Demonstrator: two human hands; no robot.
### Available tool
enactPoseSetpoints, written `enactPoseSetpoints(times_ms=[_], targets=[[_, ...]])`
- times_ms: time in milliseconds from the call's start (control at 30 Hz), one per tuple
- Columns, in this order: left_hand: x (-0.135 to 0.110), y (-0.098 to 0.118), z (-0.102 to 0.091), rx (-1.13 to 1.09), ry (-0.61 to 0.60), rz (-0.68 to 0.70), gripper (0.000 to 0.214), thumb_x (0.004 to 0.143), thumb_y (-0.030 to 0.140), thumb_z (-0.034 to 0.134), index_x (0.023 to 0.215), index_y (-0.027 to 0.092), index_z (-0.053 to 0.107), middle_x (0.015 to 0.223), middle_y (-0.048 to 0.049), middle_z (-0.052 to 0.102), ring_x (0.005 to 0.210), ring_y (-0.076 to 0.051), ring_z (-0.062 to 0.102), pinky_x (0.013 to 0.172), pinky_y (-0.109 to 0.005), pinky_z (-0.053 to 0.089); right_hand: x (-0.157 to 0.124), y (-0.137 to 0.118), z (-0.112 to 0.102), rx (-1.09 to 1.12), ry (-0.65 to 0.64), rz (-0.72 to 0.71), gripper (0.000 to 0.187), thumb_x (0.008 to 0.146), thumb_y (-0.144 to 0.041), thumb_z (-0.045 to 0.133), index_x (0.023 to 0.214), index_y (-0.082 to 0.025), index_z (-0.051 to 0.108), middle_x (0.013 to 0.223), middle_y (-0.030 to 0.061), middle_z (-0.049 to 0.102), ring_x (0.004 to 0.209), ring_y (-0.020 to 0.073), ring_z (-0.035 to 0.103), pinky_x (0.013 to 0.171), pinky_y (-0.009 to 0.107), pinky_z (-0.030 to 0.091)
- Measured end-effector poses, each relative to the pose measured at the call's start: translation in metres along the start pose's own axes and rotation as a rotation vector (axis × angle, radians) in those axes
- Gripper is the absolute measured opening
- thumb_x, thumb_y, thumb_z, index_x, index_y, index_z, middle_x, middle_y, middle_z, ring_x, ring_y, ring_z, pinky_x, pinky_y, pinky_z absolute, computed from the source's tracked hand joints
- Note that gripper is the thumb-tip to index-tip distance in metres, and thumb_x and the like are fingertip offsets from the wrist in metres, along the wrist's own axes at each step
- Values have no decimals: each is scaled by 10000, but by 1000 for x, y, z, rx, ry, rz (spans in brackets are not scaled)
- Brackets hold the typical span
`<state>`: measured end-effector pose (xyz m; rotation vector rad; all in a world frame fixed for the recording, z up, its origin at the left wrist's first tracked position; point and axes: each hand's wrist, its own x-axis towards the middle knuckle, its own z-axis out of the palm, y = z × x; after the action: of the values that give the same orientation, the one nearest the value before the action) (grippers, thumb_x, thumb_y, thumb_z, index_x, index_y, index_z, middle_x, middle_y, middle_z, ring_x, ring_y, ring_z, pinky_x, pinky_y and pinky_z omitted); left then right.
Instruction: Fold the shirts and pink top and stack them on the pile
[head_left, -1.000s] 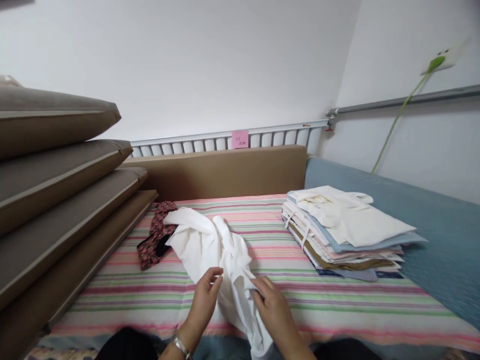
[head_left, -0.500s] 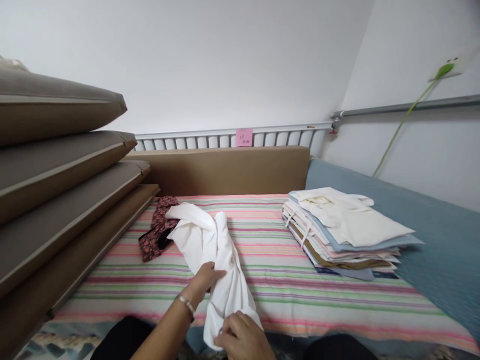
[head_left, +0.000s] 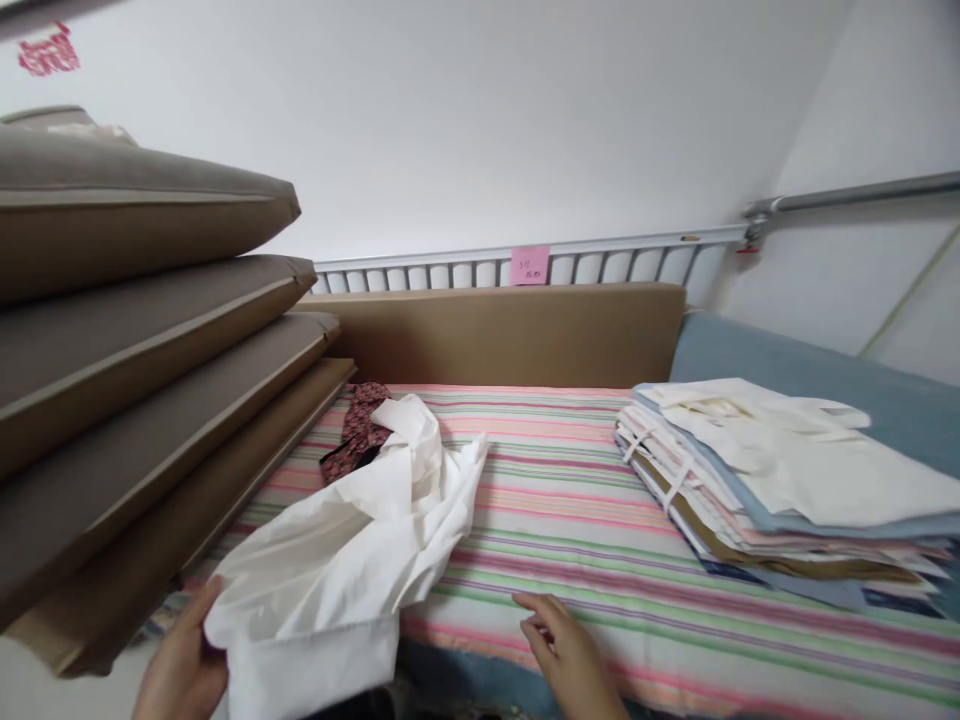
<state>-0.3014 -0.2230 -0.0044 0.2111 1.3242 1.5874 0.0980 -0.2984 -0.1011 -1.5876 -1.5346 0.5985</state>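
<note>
On the striped sheet (head_left: 570,480): a white cloth (head_left: 337,560), crumpled, stretching from mid-left toward me.
My left hand (head_left: 187,655): at lower left, gripping the near edge of the white cloth between thumb and fingers.
My right hand (head_left: 566,645): empty, fingers loosely bent and slightly apart, near the sheet's front, clear of the cloth.
Floral fabric (head_left: 365,415): just beside the white cloth's far end.
Folded stack (head_left: 795,460): at right, white garment uppermost.
Cushions (head_left: 142,340): piled at left.

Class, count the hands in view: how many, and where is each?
2: the left hand grips the white cloth at lower left; the right hand, empty, is at the front of the striped sheet.
</note>
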Motion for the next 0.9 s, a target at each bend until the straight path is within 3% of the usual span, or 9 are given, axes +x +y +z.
enactPoseSetpoints(times_ms=[100,200,300,433,533,633,733,833,900], targets=[[3,-14,-27,-58,31,-123,117,738,94,553,791,190,596,568,19,634,625,-209,665,602,-319,569,8,-9,20,-134,-63,-94,357,827,-252,445,1134,-255,626,1180,77,623,1034,211,614,891,363,514],[8,-23,-38,-71,4,-121,123,764,81,534,816,173,598,582,10,636,613,-198,665,611,-314,572,23,-30,34,-291,-88,-266,384,855,-198,418,1190,-245,600,1302,93,548,1190,220,517,988,396,449],[16,-27,-45,-81,-23,-87,129,765,80,546,841,168,603,636,0,655,614,-185,663,621,-305,573,41,-49,49,-433,-129,-429,435,858,-110,376,1216,-246,583,1366,104,491,1184,221,521,966,394,459],[18,-26,-44,-69,-28,40,290,732,60,587,978,212,609,724,13,675,625,-159,661,599,-260,562,61,-62,67,-650,-209,-441,512,775,-37,442,1209,-265,589,1369,116,489,1056,265,601,859,423,502],[2,-11,-29,-46,-102,146,480,730,79,613,1167,272,566,818,7,691,619,-134,650,547,-218,540,78,-63,67,-640,-227,-391,405,790,-82,446,1077,-261,669,1226,97,614,995,254,628,836,404,503],[-26,15,-7,-61,-199,217,414,696,114,656,1100,201,627,835,-27,701,643,-126,640,545,-186,528,94,-66,39,-449,-143,-366,347,834,-196,409,1026,-263,689,1129,76,664,1008,235,620,865,391,492],[-55,37,17,-111,-234,311,359,647,159,704,1004,137,669,847,-56,709,696,-135,644,580,-170,527,98,-74,-16,-234,38,-302,382,850,-313,360,1074,-259,665,1068,56,677,944,209,630,813,339,509],[-65,37,38,-135,-278,381,382,620,212,730,986,120,668,822,-64,712,705,-149,647,622,-208,540,83,-81,-77,-126,296,-152,407,824,-428,379,1031,-231,669,982,53,693,849,208,641,722,297,515],[-57,22,52,-72,-336,332,408,591,229,743,969,102,658,794,-77,712,719,-176,659,678,-262,549,70,-79,-107,-141,398,-41,409,781,-498,433,961,-227,680,929,49,706,849,225,641,731,298,504]])
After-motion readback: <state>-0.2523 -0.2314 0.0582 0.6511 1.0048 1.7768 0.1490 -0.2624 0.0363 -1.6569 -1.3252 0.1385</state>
